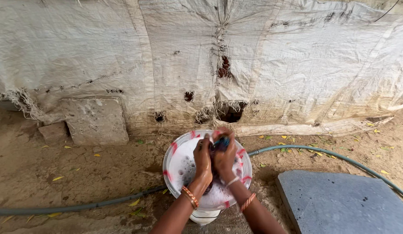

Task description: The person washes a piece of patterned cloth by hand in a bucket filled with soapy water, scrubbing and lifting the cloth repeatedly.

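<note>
Left hand, right hand clamped on dark wet cloth over white basin, lower centre; looks soft, slippery, water-heavy: grip bunched folds.

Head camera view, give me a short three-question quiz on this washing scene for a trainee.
1. True or false: both hands grip the dark cloth above the white bucket.
2. What runs along the ground behind the bucket: A) a hose, B) a broom, C) a chain?
3. What lies to the right of the bucket?

Key: 1 true: left hand and right hand both hold it. 2 A. 3 a grey stone slab.
</note>
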